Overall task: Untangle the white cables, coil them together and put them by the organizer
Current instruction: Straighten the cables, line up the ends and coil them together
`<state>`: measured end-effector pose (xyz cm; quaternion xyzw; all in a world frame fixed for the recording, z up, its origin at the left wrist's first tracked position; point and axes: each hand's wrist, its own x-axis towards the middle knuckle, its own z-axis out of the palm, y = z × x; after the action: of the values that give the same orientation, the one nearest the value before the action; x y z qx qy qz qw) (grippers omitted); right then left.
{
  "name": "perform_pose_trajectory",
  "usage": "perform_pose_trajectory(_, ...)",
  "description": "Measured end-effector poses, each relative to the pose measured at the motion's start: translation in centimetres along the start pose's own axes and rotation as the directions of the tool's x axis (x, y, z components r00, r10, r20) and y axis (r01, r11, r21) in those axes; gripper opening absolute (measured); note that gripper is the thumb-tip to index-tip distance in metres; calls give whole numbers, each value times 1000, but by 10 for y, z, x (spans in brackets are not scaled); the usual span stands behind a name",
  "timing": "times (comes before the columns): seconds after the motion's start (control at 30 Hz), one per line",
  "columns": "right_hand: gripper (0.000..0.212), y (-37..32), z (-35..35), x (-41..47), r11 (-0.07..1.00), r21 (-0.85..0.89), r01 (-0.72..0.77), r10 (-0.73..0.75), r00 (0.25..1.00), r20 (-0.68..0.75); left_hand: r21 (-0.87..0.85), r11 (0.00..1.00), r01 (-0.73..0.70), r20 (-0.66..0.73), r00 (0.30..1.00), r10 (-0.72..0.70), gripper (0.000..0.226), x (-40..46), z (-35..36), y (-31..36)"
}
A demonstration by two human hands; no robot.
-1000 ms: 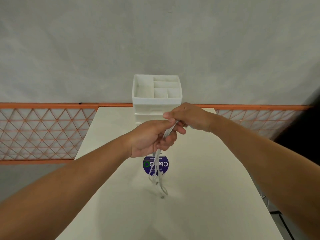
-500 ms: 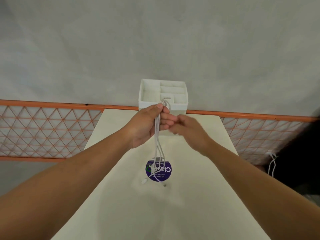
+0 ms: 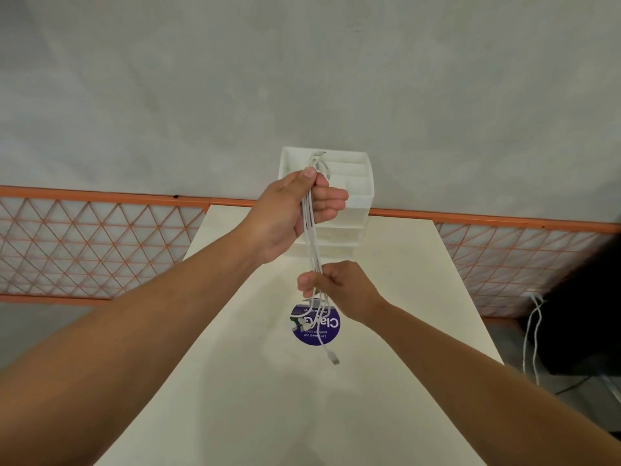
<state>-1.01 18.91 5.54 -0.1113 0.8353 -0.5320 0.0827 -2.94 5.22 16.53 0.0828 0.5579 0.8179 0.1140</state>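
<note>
White cables (image 3: 312, 245): bundle stretched upright between your hands, plug ends dangling over the table (image 3: 386, 381). Organizer (image 3: 361, 183): rear table edge, front partly hidden by your left hand (image 3: 289, 213), fingers curled round the bundle's top. Right hand (image 3: 336, 285): now lower, pinching the strands. Round purple sticker (image 3: 316, 326): upside down, perhaps "Cla…", partly covered.

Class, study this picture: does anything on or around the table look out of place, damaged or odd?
Nothing looks damaged or spilled. The white cables hang in a straight bundle between the left hand and right hand, uncoiled, ends dangling over the round purple sticker. More cords hang beyond the table's right side.
</note>
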Motion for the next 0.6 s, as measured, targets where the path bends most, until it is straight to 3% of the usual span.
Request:
perform_pose_trajectory(0.1, 30, 12, 0, -3, 988, -157, 7, -5, 1000, 13, -32, 999, 9, -10, 1000, -10, 33, -1, 1, 4)
perform_pose_trajectory(0.27, 38, 36, 0, -7, 922, -378, -80, 112, 992, 64, -68, 998, 1, -19, 1000, -3, 32, -1, 3, 13)
perform_pose_trajectory(0.37, 17, 39, -4, -5, 903, -418, -100, 207, 953, 220, -60, 998, 29, -5, 1000, -30, 33, -4, 7, 7)
perform_pose_trajectory(0.4, 22, 37, -7, -4, 919, -376, -117, 234, 930, 285, -58, 998, 38, -1, 999, -38, 33, -4, 7, 7)
perform_pose_trajectory(0.47, 76, 25, -18, 0, 969, -220, -116, 190, 915, 356, -51, 997, 56, 7, 998, -55, 33, -6, 8, 5)
perform_pose_trajectory(0.5, 86, 11, -25, 3, 987, -125, -101, 141, 918, 372, -48, 997, 66, 10, 998, -66, 33, -7, 8, 4)
perform_pose_trajectory(0.6, 60, -36, -43, 11, 967, 233, -102, -20, 883, 469, -55, 993, 109, 18, 994, -108, 32, -10, 10, 2)
